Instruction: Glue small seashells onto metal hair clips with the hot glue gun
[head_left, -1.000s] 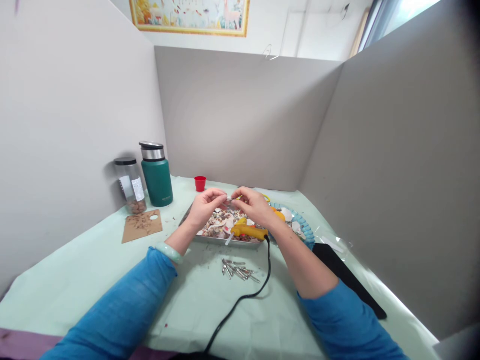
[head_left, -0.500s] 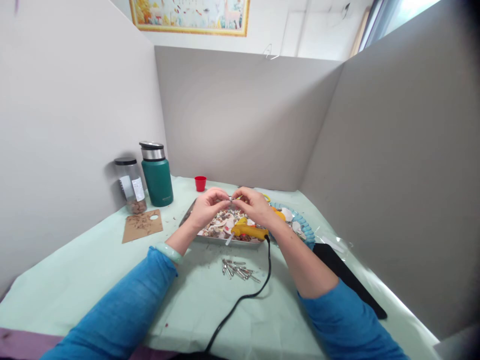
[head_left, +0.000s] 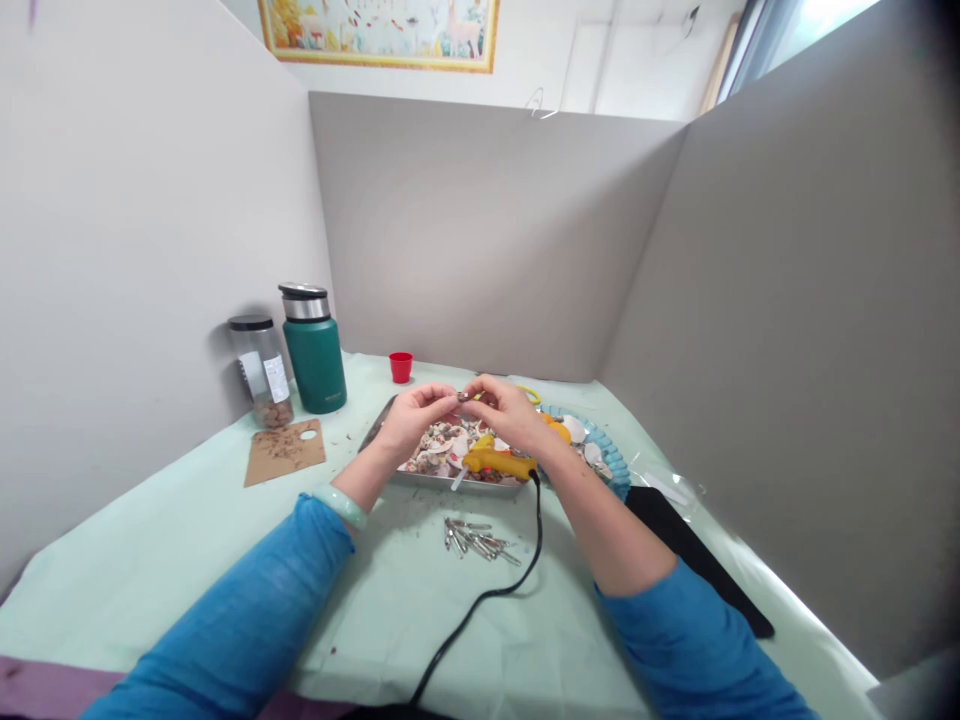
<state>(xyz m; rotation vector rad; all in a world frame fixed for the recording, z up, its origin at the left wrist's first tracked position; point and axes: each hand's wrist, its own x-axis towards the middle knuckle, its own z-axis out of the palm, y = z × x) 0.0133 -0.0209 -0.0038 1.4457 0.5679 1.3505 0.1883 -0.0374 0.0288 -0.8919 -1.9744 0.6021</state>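
My left hand (head_left: 417,415) and my right hand (head_left: 504,408) meet over the far side of a metal tray (head_left: 442,482) full of seashells (head_left: 439,445). Between their pinched fingertips is a small, shiny metal clip (head_left: 463,397), partly hidden by the fingers. A yellow hot glue gun (head_left: 499,461) rests on the tray's near right part, a pale glue stick jutting from its back end. Closer to me, a loose pile of silver metal clips (head_left: 480,540) lies on the pale green table cover.
A blue plate (head_left: 616,460) of shells stands right of the tray, by a long black object (head_left: 705,560). The glue gun's black cord (head_left: 480,603) runs toward me. At left are a green bottle (head_left: 315,365), a clear jar (head_left: 259,370) and brown cardboard (head_left: 285,452); a red cup (head_left: 401,368) sits behind.
My left hand has dropped slightly toward me, and its fingers have shifted on the clip, which now shows more between the fingertips. My right hand has barely moved.
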